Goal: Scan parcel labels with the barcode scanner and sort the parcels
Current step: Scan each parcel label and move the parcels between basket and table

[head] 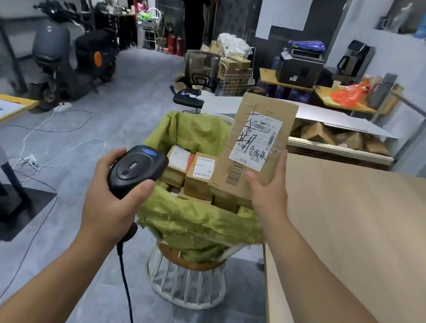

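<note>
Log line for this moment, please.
left hand: grips scanner | right hand: holds parcel upright, label visible | cloth-lined basket: boxes inside

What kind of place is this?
Probably a small parcel depot or courier office: labelled boxes sit in a cloth-lined basket, more cartons are stacked at the back, and a scooter is parked indoors.

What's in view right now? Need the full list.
chair: one, white frame with green cloth, centre
boxes: several, brown, in chair
held parcel: one, brown with white label, upright above chair
scanner: one, black, corded, centre left
table: one, light wood, right
scooter: one, dark grey, back left
printer: one, black, back right
person: one, black clothes, far door
left hand: grips scanner
right hand: holds held parcel at its lower end
</note>
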Action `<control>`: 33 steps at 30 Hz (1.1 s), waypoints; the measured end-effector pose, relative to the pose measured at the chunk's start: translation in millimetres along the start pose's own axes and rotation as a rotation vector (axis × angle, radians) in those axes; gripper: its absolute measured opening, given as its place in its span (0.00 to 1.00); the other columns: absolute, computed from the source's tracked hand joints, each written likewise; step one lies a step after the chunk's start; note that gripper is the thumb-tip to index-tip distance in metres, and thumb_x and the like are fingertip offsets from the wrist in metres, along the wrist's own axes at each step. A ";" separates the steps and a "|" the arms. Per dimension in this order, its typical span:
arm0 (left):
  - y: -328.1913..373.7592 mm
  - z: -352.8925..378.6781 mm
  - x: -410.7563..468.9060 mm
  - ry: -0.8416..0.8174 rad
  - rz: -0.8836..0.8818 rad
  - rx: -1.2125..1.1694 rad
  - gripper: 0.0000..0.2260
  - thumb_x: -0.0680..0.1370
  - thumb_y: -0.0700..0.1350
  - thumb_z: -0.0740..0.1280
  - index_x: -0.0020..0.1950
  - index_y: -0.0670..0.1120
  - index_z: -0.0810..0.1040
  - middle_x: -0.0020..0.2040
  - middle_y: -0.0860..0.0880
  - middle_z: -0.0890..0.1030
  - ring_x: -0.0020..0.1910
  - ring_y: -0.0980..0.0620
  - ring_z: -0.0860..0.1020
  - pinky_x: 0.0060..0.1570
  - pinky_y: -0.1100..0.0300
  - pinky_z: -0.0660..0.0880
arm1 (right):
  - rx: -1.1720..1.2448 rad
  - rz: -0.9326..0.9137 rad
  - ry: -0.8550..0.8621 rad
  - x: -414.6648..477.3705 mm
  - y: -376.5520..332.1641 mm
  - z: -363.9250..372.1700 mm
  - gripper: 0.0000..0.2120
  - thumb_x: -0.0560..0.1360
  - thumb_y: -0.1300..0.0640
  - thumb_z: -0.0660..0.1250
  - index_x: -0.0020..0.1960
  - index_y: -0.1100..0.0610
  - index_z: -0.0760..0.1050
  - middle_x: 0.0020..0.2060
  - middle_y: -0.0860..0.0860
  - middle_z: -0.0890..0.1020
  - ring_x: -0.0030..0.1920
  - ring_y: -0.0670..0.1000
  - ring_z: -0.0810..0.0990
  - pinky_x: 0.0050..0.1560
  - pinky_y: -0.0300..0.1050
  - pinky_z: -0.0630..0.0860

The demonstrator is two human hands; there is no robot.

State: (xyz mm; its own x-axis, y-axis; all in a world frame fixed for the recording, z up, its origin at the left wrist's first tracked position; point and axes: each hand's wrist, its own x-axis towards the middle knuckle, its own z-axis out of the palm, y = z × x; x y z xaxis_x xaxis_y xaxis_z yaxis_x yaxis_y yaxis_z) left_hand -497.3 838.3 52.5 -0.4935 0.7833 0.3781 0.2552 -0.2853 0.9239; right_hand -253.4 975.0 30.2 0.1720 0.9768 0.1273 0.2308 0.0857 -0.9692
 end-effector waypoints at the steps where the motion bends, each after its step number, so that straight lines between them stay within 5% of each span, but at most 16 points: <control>1: -5.6 10.7 14.8 0.009 -0.013 0.003 0.34 0.61 0.60 0.73 0.67 0.55 0.72 0.55 0.62 0.80 0.52 0.65 0.80 0.50 0.72 0.73 | -0.010 0.013 -0.025 21.8 3.3 4.3 0.45 0.78 0.54 0.71 0.80 0.33 0.43 0.74 0.43 0.68 0.66 0.51 0.74 0.61 0.47 0.74; 7: -30.7 52.3 87.2 0.065 -0.044 0.046 0.35 0.63 0.56 0.75 0.69 0.51 0.72 0.54 0.62 0.80 0.50 0.67 0.79 0.50 0.72 0.73 | -0.116 0.119 -0.145 123.9 34.2 37.8 0.47 0.77 0.57 0.73 0.81 0.37 0.45 0.75 0.47 0.70 0.69 0.53 0.74 0.69 0.52 0.72; 14: -60.2 70.0 133.1 0.109 -0.097 0.097 0.36 0.62 0.59 0.73 0.69 0.52 0.73 0.55 0.61 0.80 0.52 0.65 0.80 0.52 0.72 0.73 | -0.107 0.296 -0.219 166.3 83.0 58.8 0.45 0.78 0.61 0.71 0.81 0.40 0.46 0.70 0.48 0.74 0.60 0.50 0.75 0.61 0.47 0.72; 17: -73.4 77.7 147.2 0.134 -0.119 0.118 0.33 0.65 0.53 0.75 0.70 0.51 0.72 0.55 0.61 0.80 0.52 0.66 0.79 0.53 0.69 0.74 | -0.060 0.293 -0.296 180.0 91.6 65.1 0.46 0.77 0.59 0.72 0.80 0.37 0.46 0.65 0.42 0.73 0.59 0.48 0.76 0.61 0.46 0.74; 20: -82.9 81.9 153.2 0.152 -0.126 0.147 0.32 0.67 0.49 0.74 0.70 0.49 0.72 0.55 0.61 0.79 0.49 0.69 0.78 0.52 0.72 0.74 | -0.020 0.224 -0.509 191.1 94.0 69.1 0.48 0.75 0.56 0.75 0.79 0.33 0.46 0.71 0.41 0.70 0.64 0.48 0.77 0.65 0.52 0.76; 25: -88.0 77.0 153.7 0.198 -0.167 0.176 0.34 0.64 0.54 0.75 0.70 0.53 0.72 0.55 0.61 0.80 0.49 0.68 0.79 0.52 0.70 0.73 | -0.207 0.148 -0.973 196.5 90.6 87.6 0.46 0.75 0.56 0.75 0.76 0.29 0.49 0.66 0.35 0.69 0.65 0.45 0.76 0.69 0.47 0.72; 27: -89.6 69.3 149.3 0.217 -0.188 0.198 0.35 0.62 0.59 0.74 0.68 0.56 0.73 0.54 0.63 0.81 0.51 0.65 0.79 0.55 0.65 0.73 | -0.328 0.120 -1.093 191.3 99.5 99.8 0.45 0.75 0.55 0.75 0.74 0.27 0.50 0.71 0.38 0.67 0.69 0.45 0.72 0.73 0.46 0.67; 31: -90.5 51.5 139.8 0.261 -0.222 0.264 0.33 0.61 0.61 0.73 0.66 0.59 0.73 0.53 0.66 0.80 0.54 0.60 0.80 0.59 0.54 0.76 | -0.604 -0.097 -1.225 182.5 119.1 122.7 0.45 0.75 0.55 0.74 0.81 0.40 0.48 0.76 0.38 0.58 0.72 0.38 0.56 0.69 0.30 0.53; 33: -91.3 43.3 137.6 0.293 -0.239 0.280 0.30 0.61 0.60 0.73 0.63 0.62 0.73 0.52 0.65 0.80 0.55 0.55 0.80 0.61 0.46 0.77 | -0.639 -0.147 -1.258 183.6 125.8 134.7 0.45 0.75 0.54 0.74 0.81 0.39 0.49 0.78 0.38 0.56 0.74 0.39 0.55 0.71 0.33 0.52</control>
State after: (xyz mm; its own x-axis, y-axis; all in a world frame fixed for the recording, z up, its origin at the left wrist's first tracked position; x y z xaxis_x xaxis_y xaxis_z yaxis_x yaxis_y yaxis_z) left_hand -552.6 996.1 17.6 -0.7692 0.6087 0.1943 0.3000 0.0756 0.9509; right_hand -321.7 1191.5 -96.7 -0.7671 0.5164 -0.3807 0.6166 0.4294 -0.6598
